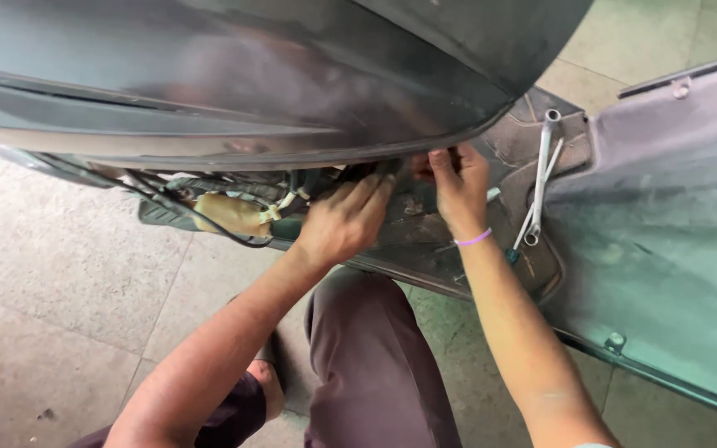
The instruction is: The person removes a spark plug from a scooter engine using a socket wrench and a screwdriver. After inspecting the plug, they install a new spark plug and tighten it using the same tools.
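A grey body panel (234, 75) is seen across the top of the view, and everything else is placed against it. Below its left end, a tiled floor (51, 274) is seen. Under the panel's lower edge, left of its middle, a bundle of black wires (209, 217) is hung beside a tan plastic part (230, 214). Just right of these, the left hand (343, 220) is raised to the panel's underside, with its fingers pushed up into the gap among the wires; the fingertips are hidden there, so whether anything is pinched cannot be told. Directly below that hand, a bent knee in brown trousers (375, 357) is seen. Further right, still at the panel's lower edge, the right hand (458, 187) is held with its fingers curled up against the rim; what is gripped, if anything, cannot be told. A purple band (473, 240) is worn on that wrist. Beneath both hands, a dirty footboard (425, 241) is spread under the panel. To the right of the panel's lower right corner, two spanners (541, 178) are laid on the footboard, well apart from the right hand. Furthest right, a teal-grey cover (674, 241) is laid flat.
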